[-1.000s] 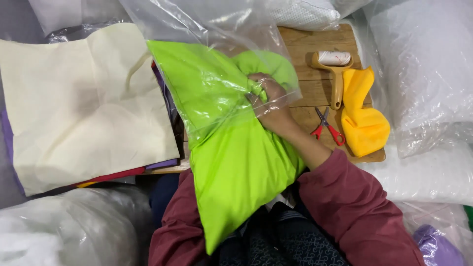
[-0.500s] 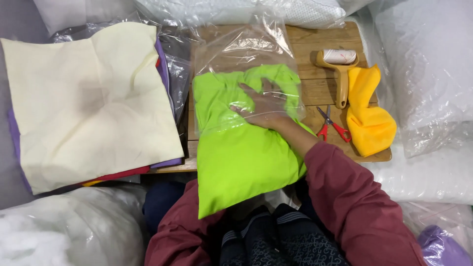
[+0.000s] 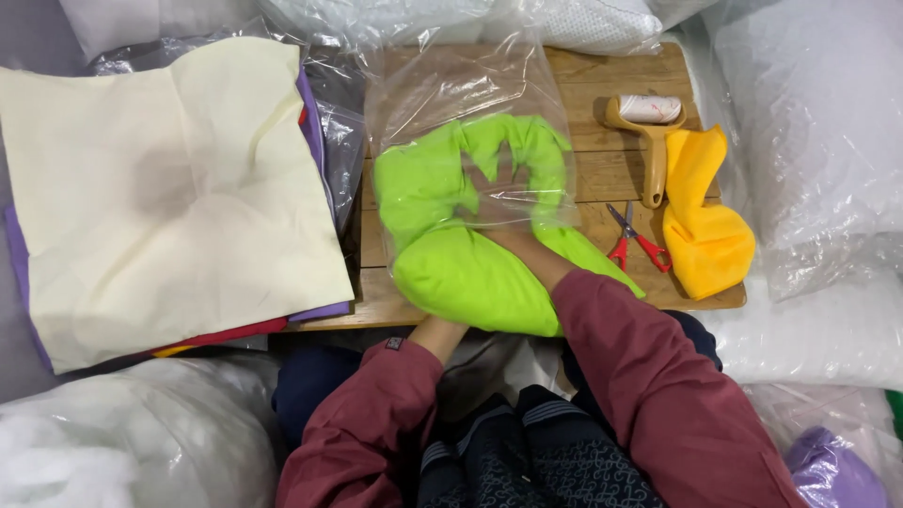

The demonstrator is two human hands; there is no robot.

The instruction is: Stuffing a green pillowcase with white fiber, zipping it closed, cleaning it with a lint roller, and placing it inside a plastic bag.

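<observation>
1. Both arms in long sleeves, dark red/maroon knit fabric, loose fit w/ soft folds.
2. Left sleeve (image 3: 362,423): plain cuff at the wrist, small dark square patch or tag sewn near the cuff.
3. Right sleeve (image 3: 658,376): same maroon, broad and creased, no markings visible.
4. Lap: dark navy garment w/ lighter stripe bands and a fine curly pattern.
5. Dark blue fabric shows beside the left sleeve and behind the right one.
</observation>
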